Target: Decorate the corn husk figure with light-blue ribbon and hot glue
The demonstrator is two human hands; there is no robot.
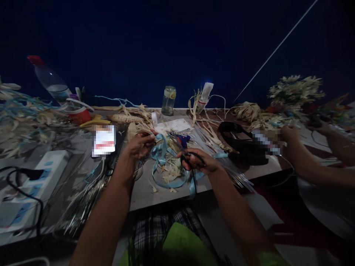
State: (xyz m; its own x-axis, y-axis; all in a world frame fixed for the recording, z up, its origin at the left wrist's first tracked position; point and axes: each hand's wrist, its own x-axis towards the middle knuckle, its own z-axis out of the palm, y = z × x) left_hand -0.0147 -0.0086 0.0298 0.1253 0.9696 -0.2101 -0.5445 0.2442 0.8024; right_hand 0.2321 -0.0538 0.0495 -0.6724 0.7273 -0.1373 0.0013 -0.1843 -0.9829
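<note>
My left hand [140, 143] pinches the end of a light blue ribbon [159, 154] above the table's front part. The rest of that ribbon loops down over a small heap of pale dried husk scraps [169, 171]. Just to the right, my right hand [203, 162] has its fingers through the dark handles of a pair of scissors [200, 156]. The scissor blades point up and left towards the ribbon; whether they touch it I cannot make out. Behind the scissors lies a blue and red tool [183, 139], partly hidden.
A corn cob [124, 118], a glass jar [168, 100] and a tilted bottle [52, 83] are towards the back. Left lie a phone [103, 141], a power strip [39, 184] and metal wires [85, 203]. Right are clear sticks [235, 171], black headphones [235, 142] and another person's hands [291, 138].
</note>
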